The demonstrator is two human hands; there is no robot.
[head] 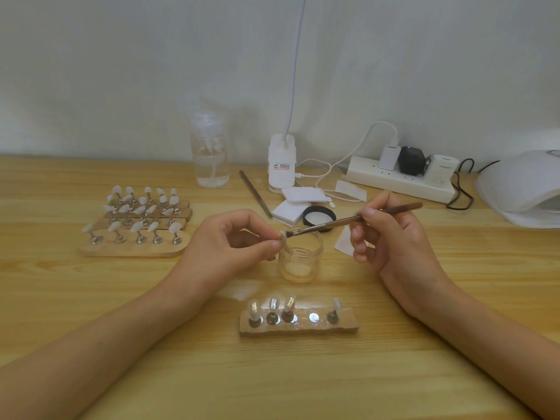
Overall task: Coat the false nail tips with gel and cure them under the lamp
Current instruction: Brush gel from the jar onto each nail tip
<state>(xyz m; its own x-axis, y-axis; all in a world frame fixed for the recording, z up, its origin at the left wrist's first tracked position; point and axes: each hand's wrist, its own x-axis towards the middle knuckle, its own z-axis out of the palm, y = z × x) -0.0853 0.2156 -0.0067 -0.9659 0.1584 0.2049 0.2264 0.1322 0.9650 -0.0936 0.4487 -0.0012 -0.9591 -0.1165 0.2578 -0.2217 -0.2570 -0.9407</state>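
Nail tip is up over the open glass jar, pinched between thumb and forefinger of the left hand. The brush has its bristles right on the tip, its handle gripped in the curled fingers of the right hand. Jar's black lid lies just behind. In front, a small wooden holder carries four tips, one spot bare. Racks of tips wait far left; the white lamp sits far right.

Jar mid-table, nail stand before it, stacked stands left (bottle behind), lamp far right
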